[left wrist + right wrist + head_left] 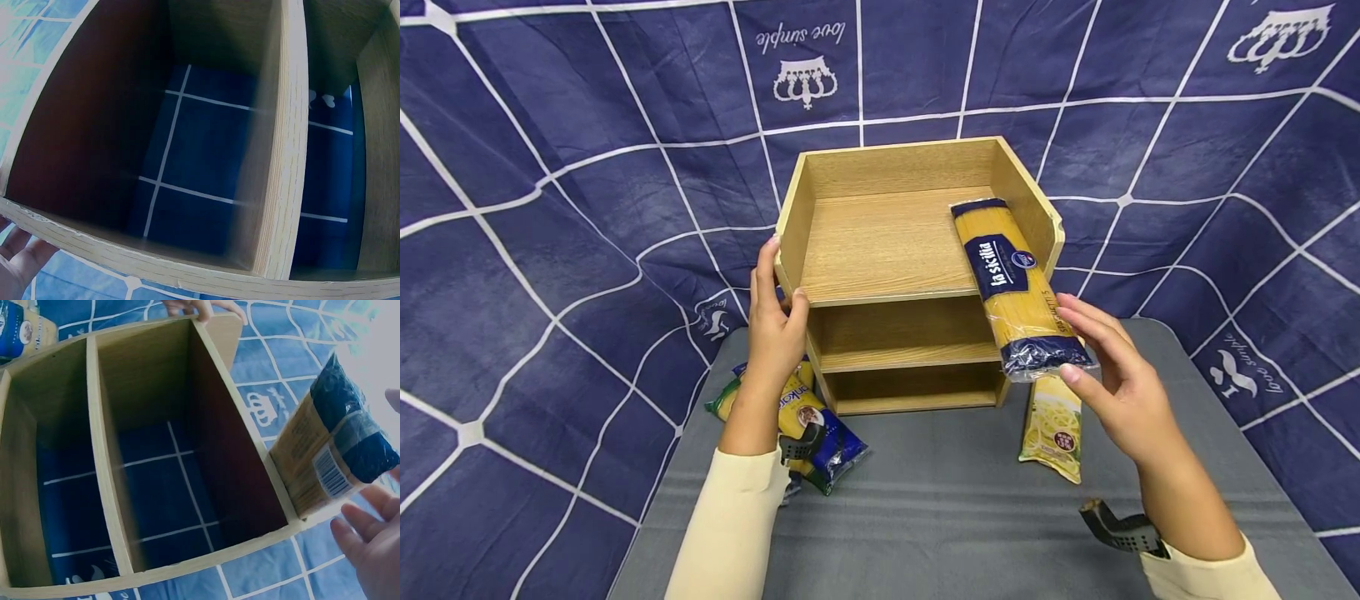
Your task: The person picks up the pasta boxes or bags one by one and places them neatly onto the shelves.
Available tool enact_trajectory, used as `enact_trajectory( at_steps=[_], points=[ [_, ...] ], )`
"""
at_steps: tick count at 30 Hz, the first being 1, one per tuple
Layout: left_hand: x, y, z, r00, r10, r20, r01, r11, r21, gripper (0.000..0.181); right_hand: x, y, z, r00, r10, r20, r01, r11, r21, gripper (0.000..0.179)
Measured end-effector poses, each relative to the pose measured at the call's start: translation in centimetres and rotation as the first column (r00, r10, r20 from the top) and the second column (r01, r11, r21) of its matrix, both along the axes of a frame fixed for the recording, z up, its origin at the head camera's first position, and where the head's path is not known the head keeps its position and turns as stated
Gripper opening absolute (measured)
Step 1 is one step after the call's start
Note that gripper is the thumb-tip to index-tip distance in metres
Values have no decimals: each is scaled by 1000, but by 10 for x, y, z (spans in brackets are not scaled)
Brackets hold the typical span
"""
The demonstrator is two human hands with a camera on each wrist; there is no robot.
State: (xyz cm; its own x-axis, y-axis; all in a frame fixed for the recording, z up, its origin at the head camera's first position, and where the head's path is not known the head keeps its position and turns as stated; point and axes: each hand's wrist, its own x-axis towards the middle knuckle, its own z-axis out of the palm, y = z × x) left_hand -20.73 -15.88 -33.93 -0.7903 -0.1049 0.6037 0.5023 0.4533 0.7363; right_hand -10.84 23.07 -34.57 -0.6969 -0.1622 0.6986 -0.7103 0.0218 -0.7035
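A wooden shelf (pixel 887 292) stands upright with an open top tray and two compartments below. On its top board, along the right wall, lies a pack of spaghetti (pixel 1000 275), its near end jutting past the front edge. My right hand (pixel 1123 400) is at that near end, thumb by the end wrapper and straight fingers along the right side. In the right wrist view the pack (pixel 334 437) sits beside the spread fingers. My left hand (pixel 775 333) holds the shelf's left wall near the front corner, thumb at the front edge; its fingers are partly hidden in the left wrist view.
Several pasta packs (pixel 808 417) lie in a pile left of the shelf, partly behind the left forearm. Another yellow pasta pack (pixel 1052 429) lies by the shelf's right side. Grey cloth (pixel 925 517) covers the table; blue gridded fabric (pixel 587 208) hangs around it.
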Motion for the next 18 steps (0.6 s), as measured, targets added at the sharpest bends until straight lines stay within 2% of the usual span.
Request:
enact_trajectory(
  at_steps=[3, 7, 12, 18],
  points=[
    [0, 1, 0, 1000, -1, 7, 1, 1000, 4, 71, 1, -3, 0, 998, -13, -54, 16, 998, 56, 60],
    [0, 1, 0, 1000, 0, 11, 0, 1000, 7, 71, 2, -8, 4, 993, -65, -101, 78, 989, 126, 59],
    [-2, 1, -1, 1000, 9, 16, -9, 1000, 12, 70, 4, -14, 10, 984, -129, -126, 148, 976, 161, 49],
    [-2, 2, -1, 1000, 8, 12, -8, 1000, 12, 71, -1, -15, 7, 964, -179, -199, 216, 959, 184, 38]
  ],
)
